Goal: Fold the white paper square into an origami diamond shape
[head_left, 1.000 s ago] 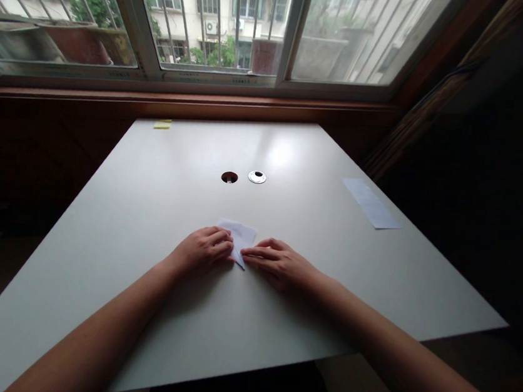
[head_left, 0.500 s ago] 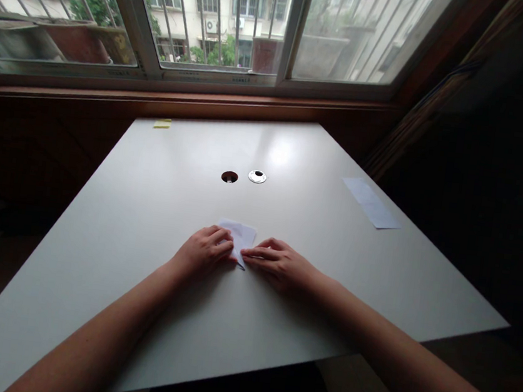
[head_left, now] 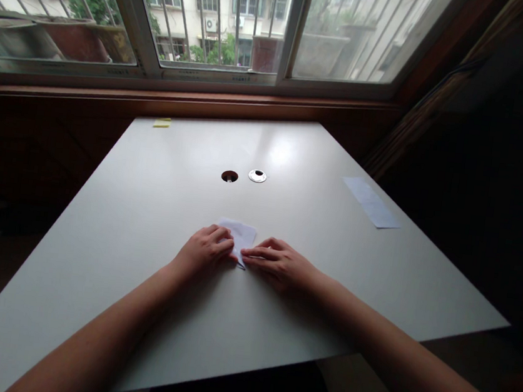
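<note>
A small folded sheet of white paper (head_left: 243, 237) lies on the white table between my hands, with a pointed corner toward me. My left hand (head_left: 208, 246) is curled over the paper's left side, its fingers bent and closed on it. From the right, my right hand (head_left: 280, 262) touches the paper's lower right edge with fingertips held together. The thumb of the right hand and the paper's underside are hidden.
Beyond the paper, the white table (head_left: 173, 180) has a round hole (head_left: 229, 176) and a silver grommet ring (head_left: 257, 176). A white paper strip (head_left: 371, 202) lies near the right edge. A yellow sticky note (head_left: 162, 123) sits at the far left corner, below a barred window (head_left: 224, 22).
</note>
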Available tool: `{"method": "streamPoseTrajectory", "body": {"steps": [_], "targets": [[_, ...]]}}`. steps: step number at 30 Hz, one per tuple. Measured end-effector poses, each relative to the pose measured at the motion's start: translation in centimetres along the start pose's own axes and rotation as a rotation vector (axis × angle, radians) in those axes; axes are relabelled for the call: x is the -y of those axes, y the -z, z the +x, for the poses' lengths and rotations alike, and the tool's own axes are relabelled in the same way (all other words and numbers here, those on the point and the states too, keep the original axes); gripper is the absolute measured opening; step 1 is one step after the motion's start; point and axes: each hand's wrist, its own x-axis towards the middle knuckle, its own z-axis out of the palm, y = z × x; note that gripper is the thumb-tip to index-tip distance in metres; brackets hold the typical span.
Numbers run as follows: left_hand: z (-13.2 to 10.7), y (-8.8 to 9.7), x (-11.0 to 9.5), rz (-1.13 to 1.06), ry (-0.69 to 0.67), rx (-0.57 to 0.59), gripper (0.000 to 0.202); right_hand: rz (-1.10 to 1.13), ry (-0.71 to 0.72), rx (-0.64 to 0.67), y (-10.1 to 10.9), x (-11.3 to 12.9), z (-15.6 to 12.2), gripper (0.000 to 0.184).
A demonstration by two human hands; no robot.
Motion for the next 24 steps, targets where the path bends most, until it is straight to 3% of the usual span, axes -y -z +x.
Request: {"method": "streamPoseTrajectory", "body": {"steps": [6, 18, 24], "targets": [[-0.01, -0.10, -0.28, -0.095, 0.084, -0.028, 0.023, -0.004, -0.006, -0.006, 0.16, 0.16, 0.06, 0.043], [0.21, 0.19, -0.38, -0.175, 0.198, 0.057, 0.021, -0.002, -0.002, -0.018, -0.20, -0.03, -0.03, 0.046], [0.21, 0.02, -0.15, -0.210, 0.232, 0.007, 0.028, 0.007, 0.002, -0.021, -0.17, 0.00, -0.09, 0.047]]}}
